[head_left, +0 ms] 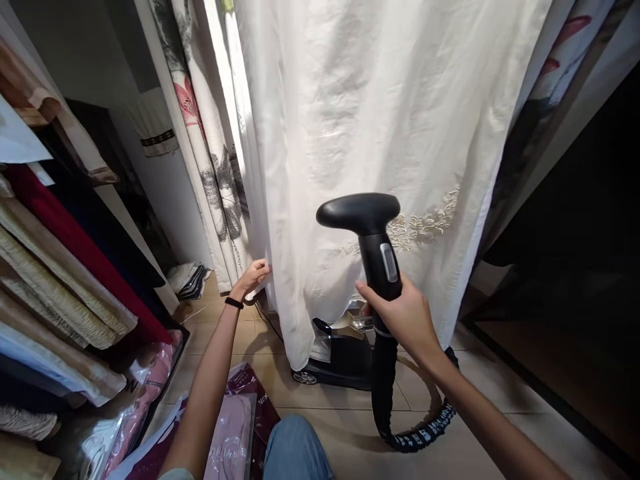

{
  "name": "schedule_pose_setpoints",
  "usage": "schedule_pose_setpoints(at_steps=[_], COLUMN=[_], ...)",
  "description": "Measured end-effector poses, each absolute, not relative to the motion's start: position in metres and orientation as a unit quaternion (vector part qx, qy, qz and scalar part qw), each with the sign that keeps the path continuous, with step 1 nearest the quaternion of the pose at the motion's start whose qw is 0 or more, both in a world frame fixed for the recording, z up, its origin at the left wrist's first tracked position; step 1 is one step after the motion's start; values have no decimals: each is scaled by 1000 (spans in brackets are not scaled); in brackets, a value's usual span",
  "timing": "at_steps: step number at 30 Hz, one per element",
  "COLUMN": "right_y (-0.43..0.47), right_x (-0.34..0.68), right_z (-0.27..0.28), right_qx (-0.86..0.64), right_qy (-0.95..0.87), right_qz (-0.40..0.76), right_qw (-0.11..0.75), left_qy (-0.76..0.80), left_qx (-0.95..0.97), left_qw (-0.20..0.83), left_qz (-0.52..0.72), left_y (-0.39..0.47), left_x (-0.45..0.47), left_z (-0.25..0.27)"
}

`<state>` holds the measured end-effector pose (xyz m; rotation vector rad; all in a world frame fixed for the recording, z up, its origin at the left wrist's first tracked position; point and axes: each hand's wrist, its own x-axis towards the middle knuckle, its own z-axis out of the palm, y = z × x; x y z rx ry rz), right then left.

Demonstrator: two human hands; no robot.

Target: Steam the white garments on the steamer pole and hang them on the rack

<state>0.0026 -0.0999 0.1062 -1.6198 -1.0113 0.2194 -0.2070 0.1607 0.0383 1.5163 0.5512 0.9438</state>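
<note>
A long white garment [400,120] hangs in front of me, with cream embroidery [425,225] near its lower right. My left hand [254,277] is closed on the garment's left edge, low down. In my right hand [407,313] is a black garment steamer head [377,260], gripped by its handle and held upright before the embroidery. I cannot tell whether its head touches the cloth. From the handle a black fabric-covered hose [385,400] drops and loops to the right. The black wheeled steamer base [340,363] stands on the floor, partly hidden by the hem.
Folded or hanging clothes [60,267] line the left side. Plastic-wrapped packages [230,433] lie beside my knee [297,450]. A floral curtain [215,167] hangs behind on the left. A dark panel [575,233] stands at right. A cord [267,320] runs over the tiled floor.
</note>
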Motion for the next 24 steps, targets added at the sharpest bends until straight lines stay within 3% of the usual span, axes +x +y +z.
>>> schedule_pose_setpoints(at_steps=[6,13,17,24], right_y=[-95,-45,-15,2], right_x=[-28,-71,-93,-116], right_z=[137,146,114,7], right_qx=[-679,-632,-660,-709], right_qy=[-457,-529,-548,-571], right_qz=[39,-4,41,150], right_qw=[573,567,513,385], left_qy=[295,431,451,459], left_qx=[654,614,573,505], left_qw=[533,559,571,600], left_qz=[449,353,377,418], left_y=[118,83,67,47], left_x=[-259,-310,-326,-336], left_z=[1,-100,-146,-185])
